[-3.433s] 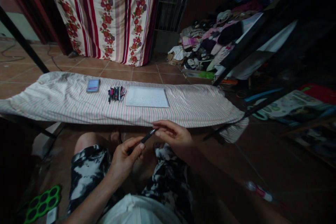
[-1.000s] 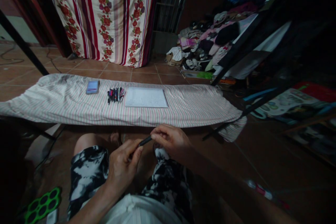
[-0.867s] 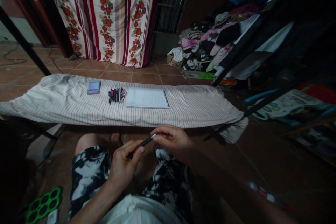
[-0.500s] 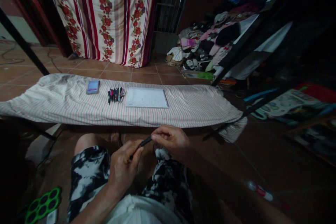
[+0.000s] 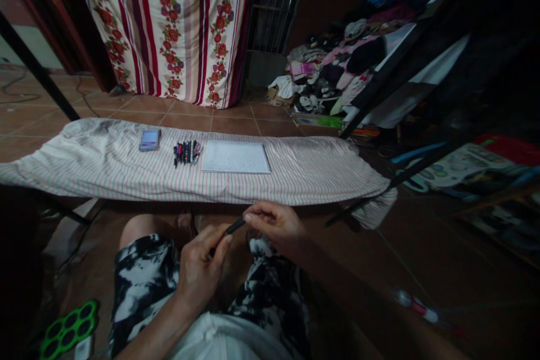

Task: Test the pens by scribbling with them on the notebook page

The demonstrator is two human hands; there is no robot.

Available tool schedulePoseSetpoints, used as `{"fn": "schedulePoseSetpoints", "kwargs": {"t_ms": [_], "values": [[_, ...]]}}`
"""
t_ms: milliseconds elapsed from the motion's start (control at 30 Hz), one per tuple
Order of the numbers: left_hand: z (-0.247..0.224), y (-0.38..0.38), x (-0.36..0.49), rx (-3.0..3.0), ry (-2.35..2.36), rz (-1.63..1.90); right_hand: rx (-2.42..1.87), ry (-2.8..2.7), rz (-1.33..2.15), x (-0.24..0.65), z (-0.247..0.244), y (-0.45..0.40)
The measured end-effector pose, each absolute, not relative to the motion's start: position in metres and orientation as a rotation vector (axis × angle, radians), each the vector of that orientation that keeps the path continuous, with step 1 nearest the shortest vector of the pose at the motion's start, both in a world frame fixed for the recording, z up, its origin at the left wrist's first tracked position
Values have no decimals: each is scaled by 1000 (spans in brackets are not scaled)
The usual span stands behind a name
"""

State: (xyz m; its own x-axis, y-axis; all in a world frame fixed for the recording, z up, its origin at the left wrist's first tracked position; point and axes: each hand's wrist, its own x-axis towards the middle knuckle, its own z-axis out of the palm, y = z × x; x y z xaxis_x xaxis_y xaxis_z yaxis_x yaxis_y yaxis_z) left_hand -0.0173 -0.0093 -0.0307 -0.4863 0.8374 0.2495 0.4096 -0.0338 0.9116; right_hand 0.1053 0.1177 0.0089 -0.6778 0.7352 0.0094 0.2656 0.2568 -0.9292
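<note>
A dark marker pen (image 5: 235,226) is held above my lap, slanting up to the right between both hands. My left hand (image 5: 203,259) is closed round its lower part, the thumb pressed along it. With pinched fingertips my right hand (image 5: 274,223) grips the upper end. Past the hands, on a striped cloth (image 5: 312,169), lies a spiral notebook (image 5: 236,157) with faint marks on its page. Left of it several pens and markers (image 5: 185,153) lie in a row. Farther left is a small device with a lit screen (image 5: 149,139).
A floral curtain (image 5: 189,28) hangs behind the cloth-covered surface. A heap of clothes (image 5: 337,67) lies at the back right. Black metal bars (image 5: 363,112) slant up at both ends. On the floor are a bottle (image 5: 417,306) at right and a green holed object (image 5: 70,329) at left.
Both hands keep their grip on the marker pen. The left hand has shifted very slightly to the right; everything on the cloth stays in place.
</note>
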Motion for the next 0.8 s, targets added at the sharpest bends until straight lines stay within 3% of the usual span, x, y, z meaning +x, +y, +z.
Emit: {"fn": "schedulePoseSetpoints", "kwargs": {"t_ms": [267, 500, 800], "values": [[-23, 1, -17, 984, 1603, 1540, -886, -1736, 1785, 99, 3, 109], [-18, -3, -20, 789, 1301, 1469, -896, -1530, 1824, 97, -9, 109], [-25, -5, -22, 776, 1297, 1367, -877, -1474, 1893, 100, 2, 109]]}}
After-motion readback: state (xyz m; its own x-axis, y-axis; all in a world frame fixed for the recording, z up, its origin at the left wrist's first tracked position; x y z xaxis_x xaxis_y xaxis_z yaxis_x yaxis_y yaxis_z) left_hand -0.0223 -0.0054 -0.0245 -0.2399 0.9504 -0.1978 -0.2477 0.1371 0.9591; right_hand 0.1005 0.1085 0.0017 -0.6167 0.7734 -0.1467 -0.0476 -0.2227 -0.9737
